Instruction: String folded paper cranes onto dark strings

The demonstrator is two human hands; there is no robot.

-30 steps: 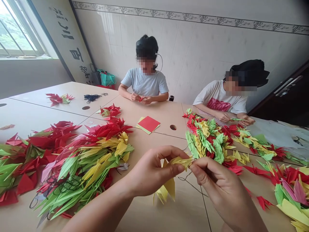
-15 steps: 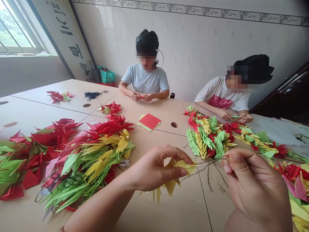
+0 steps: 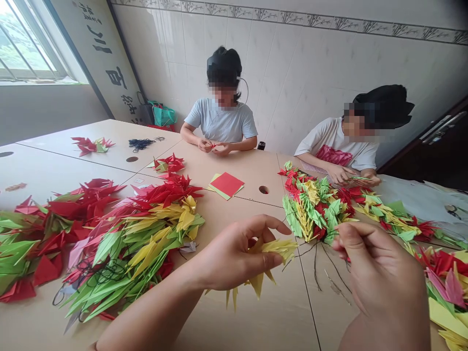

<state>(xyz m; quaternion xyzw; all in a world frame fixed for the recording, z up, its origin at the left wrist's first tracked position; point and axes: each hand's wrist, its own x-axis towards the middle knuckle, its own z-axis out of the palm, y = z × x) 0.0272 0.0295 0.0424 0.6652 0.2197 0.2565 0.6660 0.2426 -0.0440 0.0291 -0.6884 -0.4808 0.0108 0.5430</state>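
Observation:
My left hand (image 3: 234, 253) pinches a yellow paper crane (image 3: 272, 251) between thumb and fingers, just above the table. More yellow folded cranes (image 3: 252, 285) dangle below it. A thin dark thread (image 3: 314, 253) runs from the crane to my right hand (image 3: 380, 278), whose fingers are pinched closed on it, a little to the right. Loose loops of the thread hang between the two hands.
A strung pile of red, green and yellow cranes (image 3: 120, 239) lies at the left, another pile (image 3: 321, 207) at the right. Red and yellow paper sheets (image 3: 225, 184) lie mid-table by a cable hole (image 3: 263, 189). Two people sit across the wooden table (image 3: 270, 321), folding paper.
My right hand pulled away to the right from the crane, drawing the thread out. My left hand stayed in place holding the yellow crane.

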